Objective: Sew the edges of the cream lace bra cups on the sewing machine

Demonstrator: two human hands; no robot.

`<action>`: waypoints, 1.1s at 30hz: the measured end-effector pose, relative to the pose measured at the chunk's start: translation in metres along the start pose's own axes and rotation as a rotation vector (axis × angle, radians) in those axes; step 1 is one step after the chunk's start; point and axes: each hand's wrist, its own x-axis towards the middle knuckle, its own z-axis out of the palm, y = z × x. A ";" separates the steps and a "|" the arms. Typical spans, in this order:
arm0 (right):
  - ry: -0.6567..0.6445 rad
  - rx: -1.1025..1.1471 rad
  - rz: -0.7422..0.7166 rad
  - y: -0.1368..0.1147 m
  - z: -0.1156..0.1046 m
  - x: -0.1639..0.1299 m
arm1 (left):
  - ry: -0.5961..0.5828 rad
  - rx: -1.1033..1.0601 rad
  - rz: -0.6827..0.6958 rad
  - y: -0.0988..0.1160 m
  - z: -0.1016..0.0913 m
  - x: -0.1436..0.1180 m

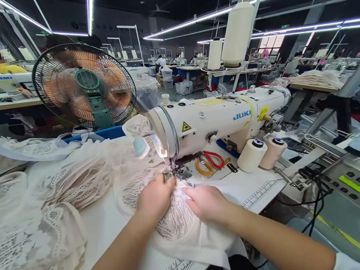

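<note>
Head view: left hand (156, 196) and right hand (207, 203) both pressed flat-ish on lace piece (177, 220), fingers curled and pinching the cloth, keeping it taut just at the needle (172, 167) of the sewing machine (219, 121). Lace lying on white table (112, 224), front edge hanging over. Lace pile (41, 213) stacked left. Scissors (209, 161), two thread cones (262, 153) beside machine. Fan (83, 84) behind; factory hall, strip lights.
</note>
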 end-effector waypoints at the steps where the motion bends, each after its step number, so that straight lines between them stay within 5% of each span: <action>1: -0.001 0.003 0.001 0.001 0.001 0.001 | 0.018 -0.008 0.006 0.000 0.001 0.000; 11: 0.010 0.046 -0.012 0.004 0.000 0.002 | 0.212 -0.213 0.340 -0.008 0.012 -0.002; 20: 0.018 0.051 -0.021 0.005 0.002 0.006 | 0.078 -0.129 0.279 -0.001 0.009 -0.004; 33: 0.004 0.005 -0.008 0.002 -0.004 0.010 | 0.126 -0.178 0.266 -0.006 0.016 0.002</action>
